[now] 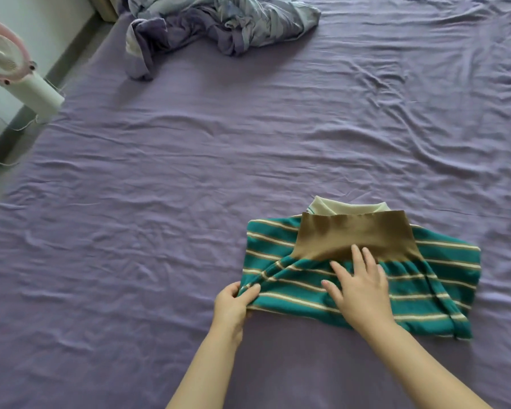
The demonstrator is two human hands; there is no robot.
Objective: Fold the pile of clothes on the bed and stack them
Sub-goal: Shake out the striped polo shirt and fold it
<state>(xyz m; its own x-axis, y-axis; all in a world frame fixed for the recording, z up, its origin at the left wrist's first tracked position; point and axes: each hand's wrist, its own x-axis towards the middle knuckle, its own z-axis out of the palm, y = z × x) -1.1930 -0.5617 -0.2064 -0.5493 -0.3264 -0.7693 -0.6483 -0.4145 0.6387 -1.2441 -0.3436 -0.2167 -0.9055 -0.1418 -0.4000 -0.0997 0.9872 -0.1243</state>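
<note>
Head view: we're mid-fold on the teal, cream-striped knit garment with brown waistband (366, 278) on the purple-sheeted bed (189, 202), left hand (233, 305) pinching its near-left corner, right hand (360, 287) pressing flat with fingers spread; next, we judge, fold that corner over.

free: purple sheet (189, 172) left | obstacles: crumpled bedding (219, 28) far, fan (27, 84) left edge

Two bare, sleeveless forearms (419, 364)
</note>
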